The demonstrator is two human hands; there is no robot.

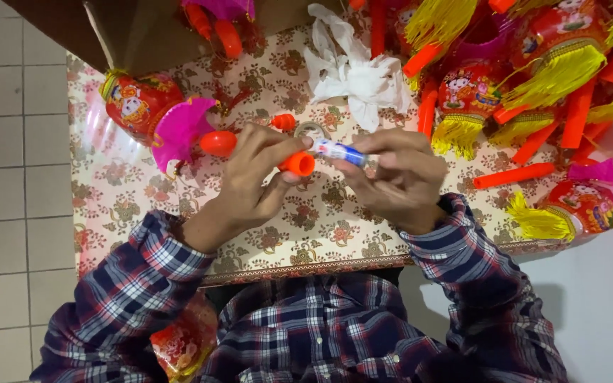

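Plaid sleeves (143,276); hands (250,181) hold orange tube (297,164).

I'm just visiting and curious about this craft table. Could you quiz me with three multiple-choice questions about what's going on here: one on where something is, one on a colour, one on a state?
1. Where does the crumpled white tissue lie?
A. on the floor tiles
B. on the table beyond the hands
C. in the person's lap

2. What colour is the tube in the left hand?
A. orange
B. green
C. black

3. How are the hands?
A. both empty
B. resting flat
C. each holding something

Answers:
1 B: the white tissue lies on the patterned table.
2 A: the left hand grips an orange tube.
3 C: the right hand holds a small blue-and-white cylinder.
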